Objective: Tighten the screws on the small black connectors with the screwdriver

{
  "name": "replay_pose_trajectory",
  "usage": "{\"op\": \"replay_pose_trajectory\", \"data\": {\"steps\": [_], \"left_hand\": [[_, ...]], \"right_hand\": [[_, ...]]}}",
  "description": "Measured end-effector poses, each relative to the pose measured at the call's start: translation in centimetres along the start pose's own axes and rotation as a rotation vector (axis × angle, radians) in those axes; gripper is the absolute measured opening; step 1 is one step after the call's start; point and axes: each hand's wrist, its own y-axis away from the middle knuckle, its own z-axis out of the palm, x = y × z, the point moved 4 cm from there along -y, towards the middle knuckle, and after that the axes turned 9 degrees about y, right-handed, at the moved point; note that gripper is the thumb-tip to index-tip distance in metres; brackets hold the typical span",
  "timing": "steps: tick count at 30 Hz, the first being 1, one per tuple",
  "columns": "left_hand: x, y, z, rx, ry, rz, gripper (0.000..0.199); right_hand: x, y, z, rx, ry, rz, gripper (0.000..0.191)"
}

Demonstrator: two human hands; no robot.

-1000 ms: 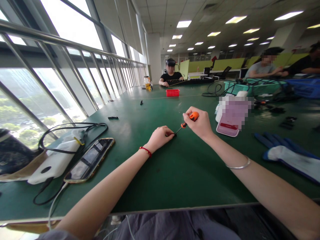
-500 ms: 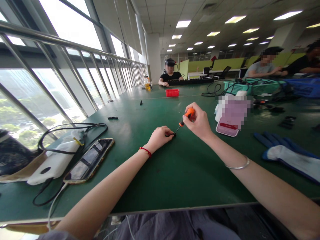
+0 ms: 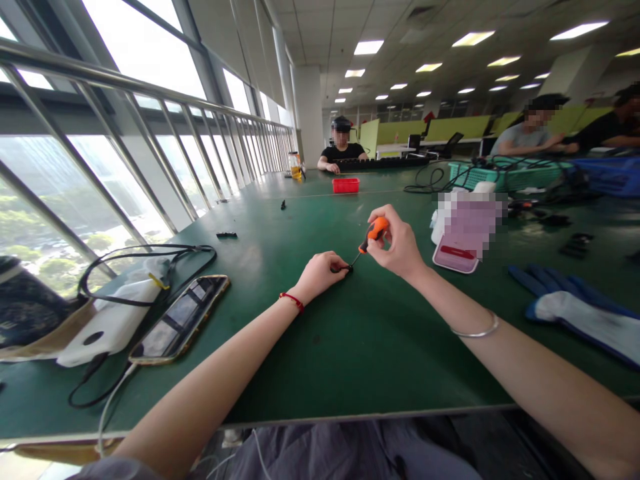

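Note:
My right hand [image 3: 397,243] is closed round the orange and black handle of a screwdriver [image 3: 376,230]. The screwdriver leans, its thin shaft slanting down and left to a small black part [image 3: 349,269] on the green table. That part is pinched under the fingers of my left hand [image 3: 323,273], which rests low on the tabletop. Most of the part is hidden by the fingers, so its exact kind does not show. Whether the tip sits in a screw is too small to see.
A phone [image 3: 180,320], a white device [image 3: 110,323] and black cables lie on the left. To the right are a pink-cased item [image 3: 457,257] and a blue-and-white glove [image 3: 575,310]. Farther off stand a red tray [image 3: 346,185] and a green basket [image 3: 500,177]. Several people sit beyond.
My right fingers have shifted slightly around the screwdriver handle, and its orange end looks a little turned. My left hand stays in place on the black part.

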Motion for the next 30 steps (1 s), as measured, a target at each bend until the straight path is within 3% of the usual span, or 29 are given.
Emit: {"op": "replay_pose_trajectory", "data": {"steps": [5,8,12,15,21,27,30], "left_hand": [[0.02,-0.02,-0.03,-0.001,0.013,0.015,0.016],[-0.03,-0.01,-0.04,-0.001,0.026,0.012,0.016],[-0.29,-0.01,0.04,0.001,0.041,0.000,0.016],[-0.46,-0.05,0.13,0.001,0.045,-0.004,0.016],[-0.45,-0.13,0.16,-0.005,0.049,0.010,0.016],[-0.42,-0.06,0.17,0.012,0.041,-0.005,0.015],[-0.26,-0.05,0.14,0.007,0.037,-0.007,0.015]], "right_hand": [[-0.23,0.11,-0.05,0.021,0.028,0.057,0.019],[-0.52,0.05,-0.01,-0.015,-0.022,0.017,0.014],[-0.38,-0.04,-0.08,-0.032,-0.042,-0.077,0.036],[-0.05,0.02,-0.20,0.007,-0.015,-0.071,0.042],[-0.42,0.31,-0.10,0.024,0.026,-0.049,0.015],[0.24,0.16,0.19,0.068,-0.030,-0.100,0.049],[0.35,0.20,0.16,0.084,-0.025,-0.074,0.053]]}}
